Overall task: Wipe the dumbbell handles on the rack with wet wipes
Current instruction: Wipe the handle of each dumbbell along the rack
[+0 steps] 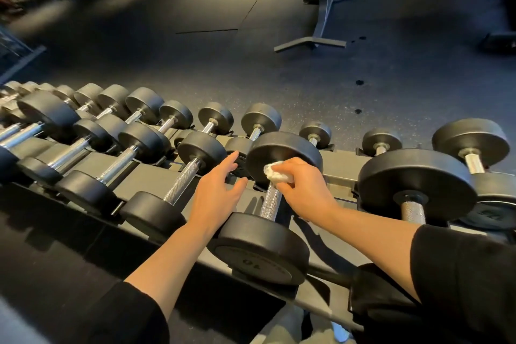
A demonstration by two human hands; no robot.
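Observation:
A dumbbell marked 10 lies on the rack (145, 176) in front of me, its knurled steel handle (270, 201) running between two black heads. My right hand (304, 190) grips a crumpled white wet wipe (275, 173) and presses it on the far end of that handle, against the far head (284, 151). My left hand (216, 190) hovers just left of the handle with fingers spread and relaxed, holding nothing. It sits between this dumbbell and the neighbouring one (183, 184).
Rows of black dumbbells fill both tiers of the rack, stretching away to the left. A larger dumbbell (416, 184) sits to the right. Beyond the rack lie dark rubber flooring and the grey metal base of a bench stand (321, 22).

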